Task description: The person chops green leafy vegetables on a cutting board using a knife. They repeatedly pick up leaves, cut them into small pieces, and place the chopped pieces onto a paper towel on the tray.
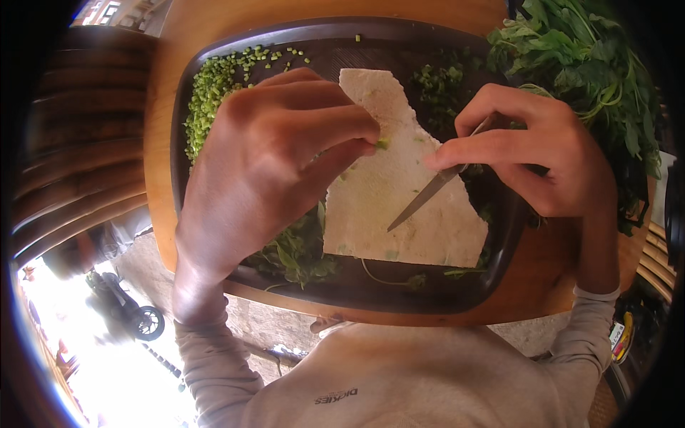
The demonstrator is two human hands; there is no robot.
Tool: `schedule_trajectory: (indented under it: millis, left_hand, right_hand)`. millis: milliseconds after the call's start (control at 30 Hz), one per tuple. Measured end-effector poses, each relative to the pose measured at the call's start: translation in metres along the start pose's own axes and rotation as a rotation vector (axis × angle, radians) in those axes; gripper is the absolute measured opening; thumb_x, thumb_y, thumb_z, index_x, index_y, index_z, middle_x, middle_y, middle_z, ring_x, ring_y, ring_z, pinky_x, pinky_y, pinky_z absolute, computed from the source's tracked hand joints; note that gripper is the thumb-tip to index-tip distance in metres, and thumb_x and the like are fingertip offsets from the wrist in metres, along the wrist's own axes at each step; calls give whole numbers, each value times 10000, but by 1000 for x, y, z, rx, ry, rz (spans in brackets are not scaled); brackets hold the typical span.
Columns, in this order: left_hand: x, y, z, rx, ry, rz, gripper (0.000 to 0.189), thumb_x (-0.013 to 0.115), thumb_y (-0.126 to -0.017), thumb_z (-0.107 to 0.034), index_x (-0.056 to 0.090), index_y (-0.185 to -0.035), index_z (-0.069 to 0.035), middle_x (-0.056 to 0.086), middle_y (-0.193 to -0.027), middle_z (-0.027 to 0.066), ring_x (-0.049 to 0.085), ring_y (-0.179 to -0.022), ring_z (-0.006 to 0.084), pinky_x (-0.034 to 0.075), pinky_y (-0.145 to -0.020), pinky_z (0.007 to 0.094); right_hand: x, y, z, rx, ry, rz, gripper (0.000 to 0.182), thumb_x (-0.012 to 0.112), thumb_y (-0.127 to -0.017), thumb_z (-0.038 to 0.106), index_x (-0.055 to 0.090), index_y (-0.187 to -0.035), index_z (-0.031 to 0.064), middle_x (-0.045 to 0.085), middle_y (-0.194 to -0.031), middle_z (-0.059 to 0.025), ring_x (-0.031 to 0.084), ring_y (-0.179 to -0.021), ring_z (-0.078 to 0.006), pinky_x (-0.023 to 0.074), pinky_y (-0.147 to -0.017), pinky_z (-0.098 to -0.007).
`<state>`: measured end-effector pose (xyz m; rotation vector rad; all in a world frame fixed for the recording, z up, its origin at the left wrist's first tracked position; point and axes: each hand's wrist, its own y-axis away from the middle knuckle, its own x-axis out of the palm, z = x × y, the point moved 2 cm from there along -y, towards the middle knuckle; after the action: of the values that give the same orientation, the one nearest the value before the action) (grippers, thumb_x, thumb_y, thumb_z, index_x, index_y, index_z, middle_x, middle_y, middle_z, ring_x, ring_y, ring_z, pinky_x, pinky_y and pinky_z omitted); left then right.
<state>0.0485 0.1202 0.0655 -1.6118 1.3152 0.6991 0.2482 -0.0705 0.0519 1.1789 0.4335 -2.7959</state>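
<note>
My left hand (pixel 283 150) pinches a short piece of green stem (pixel 381 144) between thumb and fingertips, over a jagged-edged pale board (pixel 369 214). To the right, my right hand (pixel 530 144) holds a knife (pixel 428 198) with its blade pointing down and left across the board. The board lies on a dark oval-cornered tray (pixel 401 291). Many chopped green stem pieces (pixel 208 96) are heaped along the tray's left side, partly hidden by my left hand. Darker cut leaves (pixel 439 83) lie beyond the board's upper right edge.
Leafy greens (pixel 289 254) lie at the tray's lower left. A large bunch of leafy greens (pixel 583 64) stands at the upper right, beside the tray. Below the tray is a wooden table (pixel 160 176). Slatted wooden seating (pixel 85 134) is at the left, and a wheeled vehicle (pixel 128 310) stands beyond.
</note>
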Motion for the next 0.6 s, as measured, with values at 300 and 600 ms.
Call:
schedule_trajectory:
  millis: [300, 600]
  left_hand:
    - [7, 3, 15, 198, -31, -79, 286, 941, -701, -63, 837, -967, -44, 783, -980, 85, 761, -969, 281, 624, -806, 414]
    - [16, -10, 38, 411, 166, 2, 325, 917, -675, -123, 828, -975, -33, 771, -986, 92, 745, -1024, 339, 624, -858, 452]
  right_hand:
    - [9, 0, -11, -105, 12, -74, 464, 867, -748, -11, 832, -1205, 58, 714, -1070, -112, 701, -887, -247, 575, -681, -318]
    - [2, -8, -12, -176, 93, -243, 270, 816, -780, -49, 822, -1049, -27, 749, -1022, -158, 717, -870, -285, 589, -682, -341]
